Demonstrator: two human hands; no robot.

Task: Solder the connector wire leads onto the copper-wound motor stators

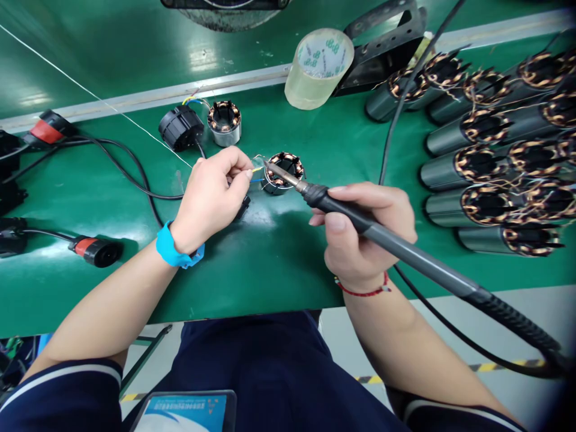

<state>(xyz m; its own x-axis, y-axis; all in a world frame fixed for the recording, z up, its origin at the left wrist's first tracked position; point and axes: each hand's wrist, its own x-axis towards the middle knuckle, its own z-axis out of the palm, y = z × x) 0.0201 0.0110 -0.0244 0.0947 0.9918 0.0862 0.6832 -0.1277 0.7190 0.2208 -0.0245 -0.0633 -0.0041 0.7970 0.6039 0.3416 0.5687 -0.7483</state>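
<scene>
My right hand (369, 231) is closed around the dark grey grip of a soldering iron (414, 261). The iron's metal tip meets fine wire ends at the left rim of a small copper-wound motor stator (279, 188). My left hand (211, 195), wearing a blue wristband, pinches beside that stator. A thin silvery solder wire (148, 133) runs from the upper left into this hand. Yellow and blue leads (257, 170) show past its fingertips; which strands the fingers grip is partly hidden. Under the hand, a black part (243, 207) is mostly covered.
Behind my left hand stand a black motor housing (180, 128) and another stator (225, 129). A tape roll (306, 90) sits by a black tape dispenser (382, 54). Several stators (443, 207) fill the right side. Black cables with red-banded connectors (87, 247) lie left.
</scene>
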